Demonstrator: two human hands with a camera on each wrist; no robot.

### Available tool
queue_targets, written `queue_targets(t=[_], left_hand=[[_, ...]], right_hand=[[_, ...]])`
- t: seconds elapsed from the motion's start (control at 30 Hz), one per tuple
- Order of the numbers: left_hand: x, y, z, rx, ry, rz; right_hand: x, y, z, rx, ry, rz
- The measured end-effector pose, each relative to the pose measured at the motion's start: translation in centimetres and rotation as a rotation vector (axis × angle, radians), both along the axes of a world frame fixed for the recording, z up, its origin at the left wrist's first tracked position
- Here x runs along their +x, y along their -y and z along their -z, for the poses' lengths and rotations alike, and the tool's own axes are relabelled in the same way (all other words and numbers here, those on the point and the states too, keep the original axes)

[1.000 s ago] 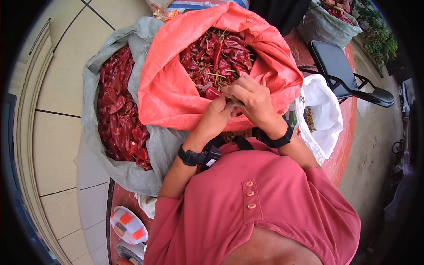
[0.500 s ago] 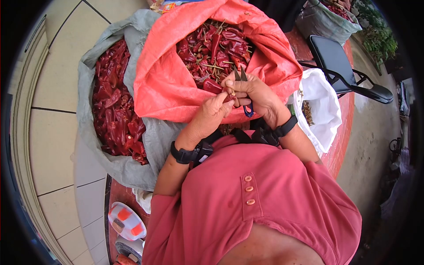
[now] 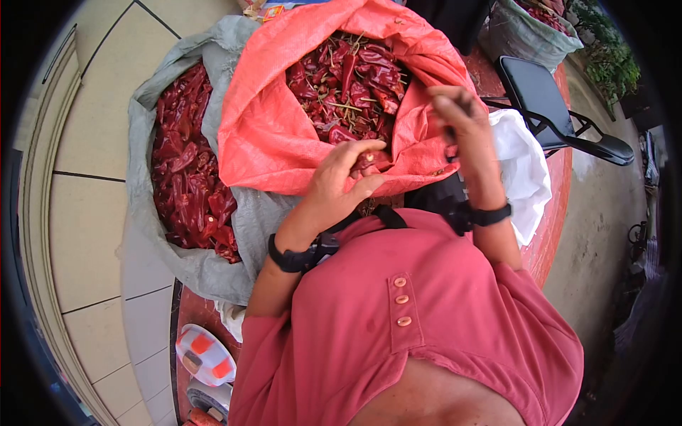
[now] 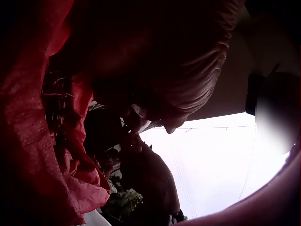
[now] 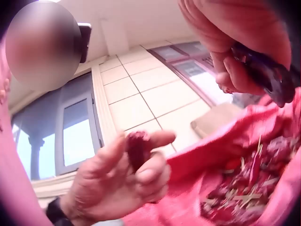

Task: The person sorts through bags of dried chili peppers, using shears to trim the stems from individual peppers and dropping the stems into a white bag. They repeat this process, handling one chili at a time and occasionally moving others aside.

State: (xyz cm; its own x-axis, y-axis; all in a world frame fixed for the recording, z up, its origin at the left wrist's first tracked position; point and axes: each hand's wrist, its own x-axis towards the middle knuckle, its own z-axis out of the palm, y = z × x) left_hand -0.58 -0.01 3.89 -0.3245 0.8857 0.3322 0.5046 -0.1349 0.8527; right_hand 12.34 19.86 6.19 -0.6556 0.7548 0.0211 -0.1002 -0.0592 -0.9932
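My left hand is over the near rim of the red woven sack. It holds a dried red chili pepper between thumb and fingers, the cut-looking end facing up. In the right wrist view the same chili stands dark red between the fingertips. Off to the right, over the sack's right edge, my right hand is blurred. It grips scissors with dark handles, whose blades are hidden. Inside the red sack lie many dried chilies with pale stems among them.
A grey sack full of stemless-looking red chilies stands on the left. To the right is a white bag on a red table, beside a black folding chair. A lidded plastic container sits at lower left.
My right hand has moved away to the right with the scissors, apart from the left hand. My left hand keeps the chili near the sack's rim, its fingers turned more upward.
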Motion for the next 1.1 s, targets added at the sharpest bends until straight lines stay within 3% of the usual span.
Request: queue_targets(t=[0.07, 0.17, 0.27, 0.37, 0.43, 0.5, 0.53, 0.63, 0.7, 0.8, 0.93, 1.1], left_hand=[[-0.4, 1.7, -1.4, -0.037, 0.069, -0.074], [-1.8, 5.1, -4.3, 0.058, -0.266, -0.341], [-4.6, 8.9, -5.3, 0.081, -0.429, -0.732], [-8.9, 11.8, -5.7, 0.031, -0.432, -0.958], [-11.3, 12.8, -5.6, -0.142, -0.611, -1.066], [-12.9, 13.6, -3.9, -0.24, -0.796, -1.181], [-13.4, 13.7, -3.5, -0.283, -0.89, -1.238], [-9.8, 10.8, -4.8, -0.099, -0.612, -1.159], [-6.9, 8.8, -5.0, 0.037, -0.393, -1.003], [-3.5, 7.0, -4.9, 0.048, -0.632, -0.761], [-1.1, 3.9, -3.6, 0.081, -0.41, -0.515], [-1.3, 1.5, -2.0, 0.01, -0.332, -0.376]], right_hand=[[3.2, -1.7, -1.1, 0.277, 0.025, 0.149], [7.6, -4.8, -0.6, 0.668, 0.123, 0.439], [12.2, -9.0, 3.0, 0.893, 0.567, 0.604], [13.7, -10.9, 6.8, 0.915, 0.851, 0.535], [10.2, -8.3, 5.8, 0.766, 0.568, 0.467], [6.1, -6.2, 5.1, 0.585, 0.441, 0.237], [3.8, -5.6, 5.4, 0.605, 0.444, 0.161], [-2.7, -5.6, 7.4, 0.858, 0.359, 0.11], [-6.6, -6.6, 9.6, 0.869, 0.591, 0.15], [-9.6, -6.8, 8.9, 0.824, 0.811, 0.127], [-10.3, -7.9, 9.6, 0.85, 0.795, 0.109], [-7.3, -6.2, 7.8, 0.804, 0.472, 0.065]])
